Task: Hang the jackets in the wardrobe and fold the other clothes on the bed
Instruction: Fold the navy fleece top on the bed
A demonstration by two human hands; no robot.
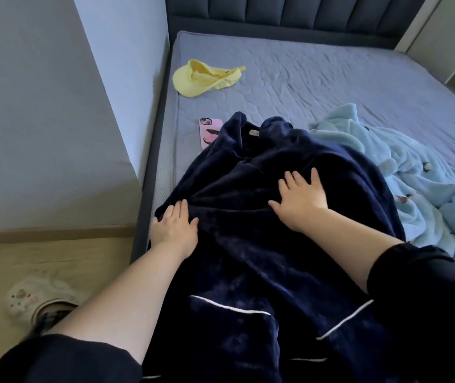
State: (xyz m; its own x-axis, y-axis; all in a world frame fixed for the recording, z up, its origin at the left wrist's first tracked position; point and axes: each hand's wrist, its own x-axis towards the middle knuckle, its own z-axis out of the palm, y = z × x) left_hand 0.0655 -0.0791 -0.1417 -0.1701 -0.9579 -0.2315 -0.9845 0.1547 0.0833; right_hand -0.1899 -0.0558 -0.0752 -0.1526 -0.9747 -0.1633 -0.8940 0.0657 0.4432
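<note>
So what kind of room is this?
Probably a home bedroom: a bed with a padded headboard, and clothes lying on it, a navy garment and a blue fleece.

A grey-blue quilted bed [331, 78] carried a navy fleece garment [248, 258], a crumpled light-blue fleece garment [414, 189], a yellow cap [201, 78] and a pink-cased phone [207, 132] near its left edge.

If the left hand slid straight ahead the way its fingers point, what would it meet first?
The left hand rests on the navy fleece garment, so more of its folds come first; beyond them, probably the pink phone at the garment's far edge; depth is unclear.
</note>
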